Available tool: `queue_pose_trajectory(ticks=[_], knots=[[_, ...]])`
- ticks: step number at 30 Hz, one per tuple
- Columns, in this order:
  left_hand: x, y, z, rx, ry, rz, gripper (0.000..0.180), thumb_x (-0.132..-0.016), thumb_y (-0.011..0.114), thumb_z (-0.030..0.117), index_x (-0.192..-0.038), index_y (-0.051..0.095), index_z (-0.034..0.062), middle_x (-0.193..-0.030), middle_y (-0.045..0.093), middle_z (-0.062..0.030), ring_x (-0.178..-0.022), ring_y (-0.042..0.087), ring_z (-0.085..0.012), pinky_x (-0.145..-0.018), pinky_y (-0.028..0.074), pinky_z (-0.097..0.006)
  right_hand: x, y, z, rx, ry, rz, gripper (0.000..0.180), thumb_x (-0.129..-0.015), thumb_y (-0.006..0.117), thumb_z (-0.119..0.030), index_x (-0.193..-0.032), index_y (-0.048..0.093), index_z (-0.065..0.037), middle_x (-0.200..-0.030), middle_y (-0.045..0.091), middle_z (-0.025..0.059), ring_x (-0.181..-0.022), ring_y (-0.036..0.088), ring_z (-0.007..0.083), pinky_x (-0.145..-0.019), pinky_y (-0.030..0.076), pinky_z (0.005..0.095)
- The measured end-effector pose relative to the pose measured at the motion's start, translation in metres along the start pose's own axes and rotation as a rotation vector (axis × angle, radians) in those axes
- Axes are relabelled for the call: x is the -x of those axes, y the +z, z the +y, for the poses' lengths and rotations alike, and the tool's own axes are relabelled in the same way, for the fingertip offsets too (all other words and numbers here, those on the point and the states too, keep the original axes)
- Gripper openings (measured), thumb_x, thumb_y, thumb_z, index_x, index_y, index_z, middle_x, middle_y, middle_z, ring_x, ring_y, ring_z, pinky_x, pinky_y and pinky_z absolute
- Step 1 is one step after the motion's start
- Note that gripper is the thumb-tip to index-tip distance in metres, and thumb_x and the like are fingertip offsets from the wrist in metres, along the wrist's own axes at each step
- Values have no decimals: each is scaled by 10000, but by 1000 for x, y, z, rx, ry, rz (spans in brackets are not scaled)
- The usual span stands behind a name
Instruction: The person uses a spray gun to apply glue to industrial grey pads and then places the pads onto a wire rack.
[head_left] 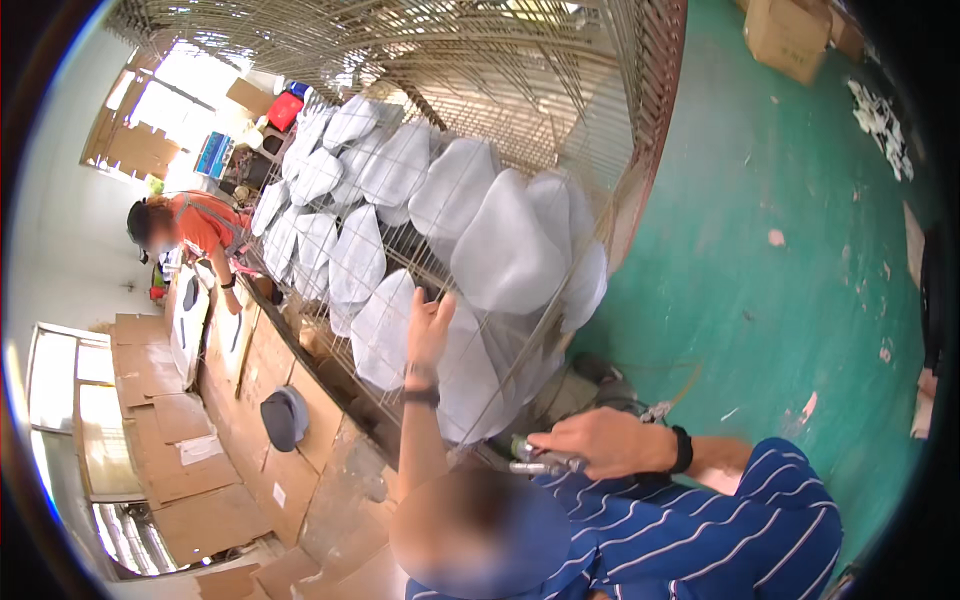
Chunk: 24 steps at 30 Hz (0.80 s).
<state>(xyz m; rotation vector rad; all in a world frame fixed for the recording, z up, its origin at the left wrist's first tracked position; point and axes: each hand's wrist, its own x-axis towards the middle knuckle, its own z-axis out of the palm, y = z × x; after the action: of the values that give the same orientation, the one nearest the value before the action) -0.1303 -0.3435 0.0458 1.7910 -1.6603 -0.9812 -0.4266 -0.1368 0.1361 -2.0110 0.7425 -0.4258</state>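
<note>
My left hand reaches up to a wire rack with its fingers stretched and apart. It is among the light grey, dome-shaped felt pieces, and I cannot tell whether it touches wire or felt. A grey piece hangs just left of that hand. Lower right, my right hand is closed round a silvery metal tool that looks like a spray gun, its front end pointing left. The palm side of the grip is hidden. Each wrist carries a dark band.
At the left, a person in an orange top leans over a cardboard-covered table. A dark cap-like piece lies on it. A green floor stretches along the right, with cardboard boxes at the back. A thin hose runs near my right hand.
</note>
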Motion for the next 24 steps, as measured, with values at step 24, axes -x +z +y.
queue_pose_trajectory(ticks=[24], knots=[[587, 219, -283, 1057, -1154, 1109, 324, -945, 689, 257, -1201, 668, 60, -917, 699, -33, -712, 666, -133, -575, 529, -300, -135, 117, -165, 2, -501, -904, 771, -638, 646, 31, -1402, 571, -39, -1050, 672, 192, -876, 651, 394, -770, 531, 399]])
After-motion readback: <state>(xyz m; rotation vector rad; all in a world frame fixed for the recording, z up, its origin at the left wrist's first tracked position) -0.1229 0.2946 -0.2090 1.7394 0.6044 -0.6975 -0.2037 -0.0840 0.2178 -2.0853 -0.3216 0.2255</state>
